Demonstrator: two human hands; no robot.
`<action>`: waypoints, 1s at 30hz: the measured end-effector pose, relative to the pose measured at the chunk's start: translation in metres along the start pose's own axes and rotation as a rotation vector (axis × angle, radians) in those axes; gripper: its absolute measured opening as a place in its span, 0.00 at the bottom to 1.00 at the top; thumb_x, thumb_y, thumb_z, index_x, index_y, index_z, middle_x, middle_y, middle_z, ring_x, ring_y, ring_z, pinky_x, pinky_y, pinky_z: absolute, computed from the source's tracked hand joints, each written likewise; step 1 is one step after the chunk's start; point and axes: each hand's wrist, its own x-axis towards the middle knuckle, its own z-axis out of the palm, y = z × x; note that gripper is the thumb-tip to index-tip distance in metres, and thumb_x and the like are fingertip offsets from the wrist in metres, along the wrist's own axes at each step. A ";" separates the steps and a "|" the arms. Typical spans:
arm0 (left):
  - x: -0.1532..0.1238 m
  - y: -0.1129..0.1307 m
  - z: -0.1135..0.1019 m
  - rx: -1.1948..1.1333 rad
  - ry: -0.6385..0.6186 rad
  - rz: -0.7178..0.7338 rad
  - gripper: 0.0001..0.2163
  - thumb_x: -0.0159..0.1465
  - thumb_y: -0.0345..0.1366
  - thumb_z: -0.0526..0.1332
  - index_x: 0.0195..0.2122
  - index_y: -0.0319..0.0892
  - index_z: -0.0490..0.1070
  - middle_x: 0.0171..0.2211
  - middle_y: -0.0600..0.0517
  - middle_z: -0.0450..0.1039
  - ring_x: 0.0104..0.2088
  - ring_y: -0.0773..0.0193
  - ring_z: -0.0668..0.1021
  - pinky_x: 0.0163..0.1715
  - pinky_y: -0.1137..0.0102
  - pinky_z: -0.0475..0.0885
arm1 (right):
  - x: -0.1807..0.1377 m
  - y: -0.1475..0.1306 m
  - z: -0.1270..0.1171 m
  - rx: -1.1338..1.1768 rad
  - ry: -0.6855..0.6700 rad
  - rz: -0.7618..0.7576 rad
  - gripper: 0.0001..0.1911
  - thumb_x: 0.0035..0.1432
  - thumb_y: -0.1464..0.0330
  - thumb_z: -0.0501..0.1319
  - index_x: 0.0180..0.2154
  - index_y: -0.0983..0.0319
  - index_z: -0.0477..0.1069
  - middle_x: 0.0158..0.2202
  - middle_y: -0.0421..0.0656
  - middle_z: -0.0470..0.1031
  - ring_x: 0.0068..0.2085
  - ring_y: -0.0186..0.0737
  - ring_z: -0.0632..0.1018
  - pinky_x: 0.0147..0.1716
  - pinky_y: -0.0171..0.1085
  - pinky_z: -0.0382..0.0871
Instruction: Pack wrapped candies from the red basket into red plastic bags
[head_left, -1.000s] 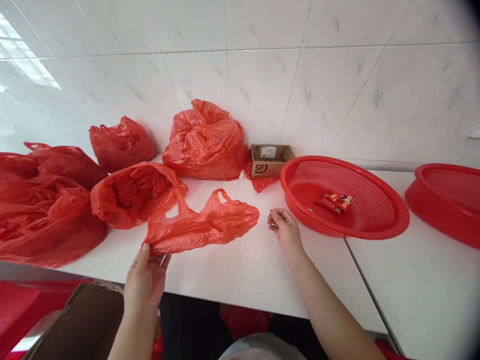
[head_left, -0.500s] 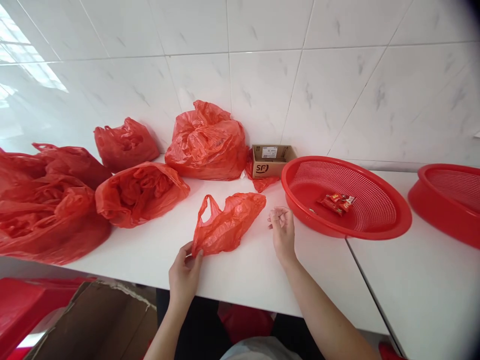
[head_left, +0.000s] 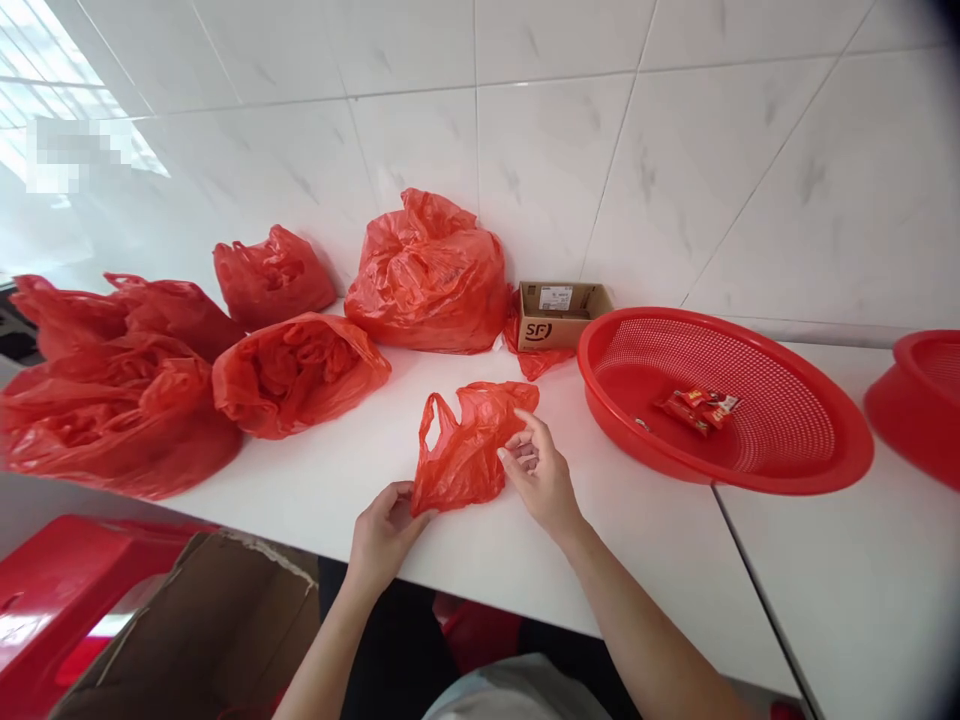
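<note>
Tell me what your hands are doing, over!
Left hand pinching small red bag, lower corner. Right hand touching its right side, grip unclear. Bag lies on white table. Red basket to right, apart.

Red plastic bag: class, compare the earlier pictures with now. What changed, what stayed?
The left hand, pinching the red plastic bag, dragged it rightward, bunching it. The right hand moved left onto its edge. Filled bags, cardboard box and red basket stayed put.
</note>
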 end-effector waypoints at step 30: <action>0.018 0.034 -0.017 -0.105 -0.213 -0.246 0.31 0.58 0.49 0.63 0.61 0.48 0.59 0.44 0.46 0.79 0.44 0.51 0.79 0.45 0.58 0.73 | -0.008 -0.011 -0.006 -0.040 -0.137 0.167 0.09 0.61 0.58 0.58 0.39 0.56 0.65 0.28 0.37 0.68 0.28 0.35 0.71 0.29 0.35 0.68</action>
